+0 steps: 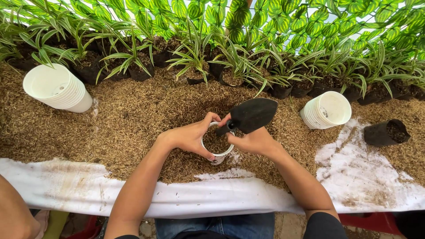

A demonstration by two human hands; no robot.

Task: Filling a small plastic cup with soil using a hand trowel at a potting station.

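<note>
Both hands met over a small white pot [216,148] at worktop centre. Left hand [191,138] cupped its rim, fingers wrapped around the wall. Right hand [254,141] gripped a black trowel [250,116] by the handle, fingers clamped, blade tilted up and right. Pot sat half filled in loose brown husk [133,119]. White pot stacks [57,87] [326,110] lay well apart either side; white sheet [221,194] lined the near edge.

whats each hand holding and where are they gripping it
The left hand grips the small white pot by its rim and side. The right hand holds the black trowel by its handle.
</note>
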